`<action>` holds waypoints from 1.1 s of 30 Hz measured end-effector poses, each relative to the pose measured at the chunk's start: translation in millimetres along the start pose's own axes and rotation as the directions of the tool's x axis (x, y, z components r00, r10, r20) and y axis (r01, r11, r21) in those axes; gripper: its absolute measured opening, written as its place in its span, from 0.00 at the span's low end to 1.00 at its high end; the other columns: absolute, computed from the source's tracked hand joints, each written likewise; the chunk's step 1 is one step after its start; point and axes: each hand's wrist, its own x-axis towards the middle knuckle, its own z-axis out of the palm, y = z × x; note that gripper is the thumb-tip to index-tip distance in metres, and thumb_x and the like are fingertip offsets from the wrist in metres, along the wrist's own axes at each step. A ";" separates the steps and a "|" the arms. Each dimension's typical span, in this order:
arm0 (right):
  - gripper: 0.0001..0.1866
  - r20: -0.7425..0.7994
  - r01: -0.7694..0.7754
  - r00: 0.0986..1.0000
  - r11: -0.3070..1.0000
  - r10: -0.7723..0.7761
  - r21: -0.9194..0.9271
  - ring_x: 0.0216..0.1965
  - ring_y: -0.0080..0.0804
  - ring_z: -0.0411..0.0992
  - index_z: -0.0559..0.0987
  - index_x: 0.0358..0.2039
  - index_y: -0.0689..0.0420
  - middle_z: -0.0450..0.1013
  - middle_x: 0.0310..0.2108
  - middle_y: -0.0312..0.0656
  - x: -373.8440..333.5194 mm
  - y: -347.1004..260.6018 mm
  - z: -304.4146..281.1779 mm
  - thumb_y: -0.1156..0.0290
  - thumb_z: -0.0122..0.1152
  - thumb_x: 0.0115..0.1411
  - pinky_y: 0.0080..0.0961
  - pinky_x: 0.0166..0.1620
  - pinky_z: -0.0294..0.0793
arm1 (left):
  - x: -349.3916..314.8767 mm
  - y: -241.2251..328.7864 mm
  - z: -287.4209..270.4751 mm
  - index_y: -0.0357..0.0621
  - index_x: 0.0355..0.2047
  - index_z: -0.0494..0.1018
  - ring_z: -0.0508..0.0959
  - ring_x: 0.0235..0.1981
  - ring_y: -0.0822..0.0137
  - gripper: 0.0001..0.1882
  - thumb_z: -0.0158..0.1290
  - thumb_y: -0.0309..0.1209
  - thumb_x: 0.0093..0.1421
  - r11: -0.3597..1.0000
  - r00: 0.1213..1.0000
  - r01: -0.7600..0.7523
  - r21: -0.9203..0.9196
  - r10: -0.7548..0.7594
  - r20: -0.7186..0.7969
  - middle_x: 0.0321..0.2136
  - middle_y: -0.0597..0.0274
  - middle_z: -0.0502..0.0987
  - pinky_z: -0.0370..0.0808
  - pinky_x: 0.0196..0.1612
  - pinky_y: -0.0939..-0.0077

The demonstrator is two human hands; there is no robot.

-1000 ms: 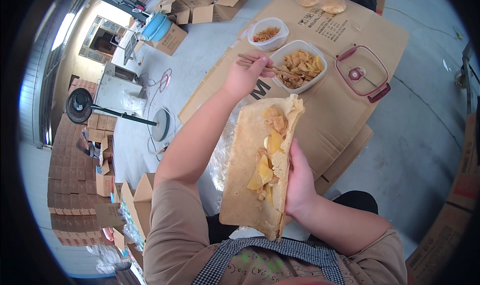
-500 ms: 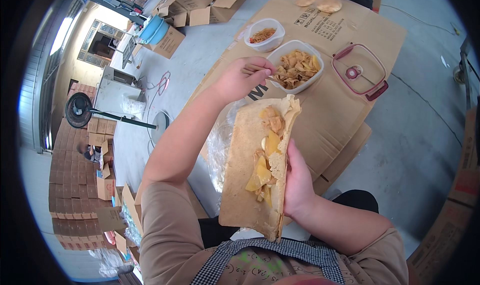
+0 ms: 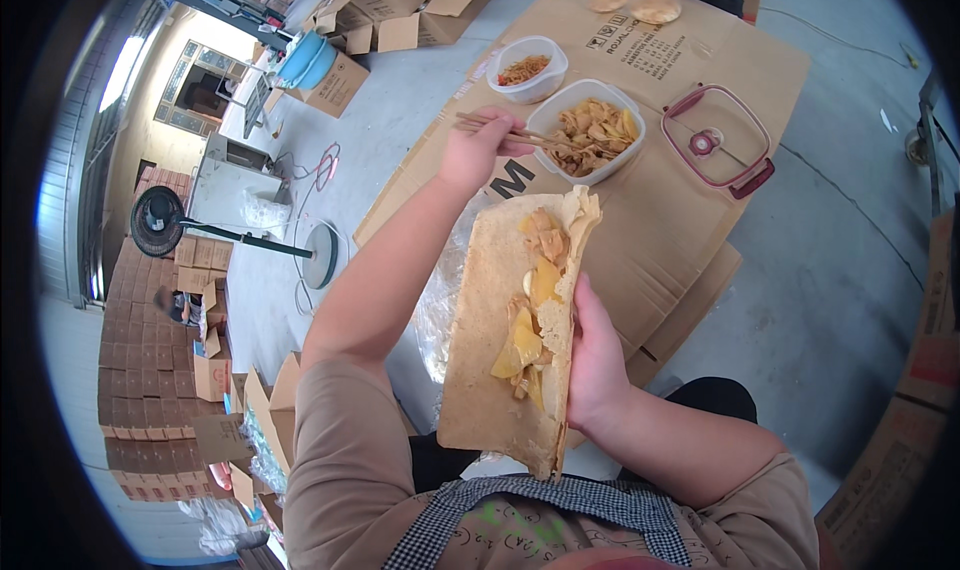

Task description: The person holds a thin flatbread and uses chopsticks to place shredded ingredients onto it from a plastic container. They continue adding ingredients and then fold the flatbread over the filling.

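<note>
My left hand (image 3: 478,150) is closed on a pair of wooden chopsticks (image 3: 522,134). Their tips dip into sliced brown and yellow food (image 3: 592,128) inside a clear plastic container (image 3: 612,170). In my right hand (image 3: 597,365), gripped along its right edge, is a large tan flatbread (image 3: 475,355), tilted up in front of my body. A strip of yellow and light-brown slices (image 3: 524,340) lies along the bread near its folded right side. My right fingertips are hidden behind the bread.
A smaller container (image 3: 520,94) of shredded food stands behind the larger one. To the right lies a clear lid with a dark-red rim (image 3: 686,160). All rest on flattened cardboard (image 3: 660,260). A plastic bag with round breads (image 3: 655,8) sits at the far edge. A fan (image 3: 158,220) stands left.
My left hand has shifted slightly left, and the chopsticks now lie flatter, tips in the food. My right hand and the flatbread stay nearly still.
</note>
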 end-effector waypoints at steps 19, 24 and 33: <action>0.30 0.024 0.013 1.000 1.000 -0.013 -0.005 0.56 0.39 0.69 0.67 0.62 0.54 0.70 0.57 0.43 -2.7 -3.4 4.5 0.45 0.39 0.70 0.39 0.61 0.68 | -19.6 -55.0 -40.8 0.33 0.42 0.69 0.83 0.36 0.56 0.14 0.38 0.31 0.70 0.879 0.951 0.108 -0.465 -0.227 -0.209 0.36 0.47 0.77 0.82 0.44 0.64; 0.30 0.021 0.021 1.000 1.000 -0.021 0.001 0.56 0.39 0.69 0.67 0.61 0.54 0.70 0.56 0.44 -2.4 -3.3 4.0 0.45 0.39 0.70 0.39 0.61 0.68 | -24.5 -42.6 -36.5 0.33 0.42 0.69 0.82 0.35 0.57 0.13 0.38 0.30 0.70 0.881 0.944 0.083 -0.465 -0.220 -0.247 0.35 0.50 0.76 0.83 0.43 0.66; 0.31 -0.009 0.051 0.999 0.998 -0.051 -0.040 0.57 0.39 0.69 0.65 0.62 0.54 0.69 0.57 0.44 1.2 -6.8 2.3 0.44 0.39 0.70 0.40 0.61 0.67 | -21.8 -38.7 -43.1 0.32 0.42 0.69 0.82 0.37 0.53 0.13 0.38 0.30 0.70 0.856 0.939 0.033 -0.515 -0.204 -0.278 0.37 0.47 0.76 0.82 0.44 0.62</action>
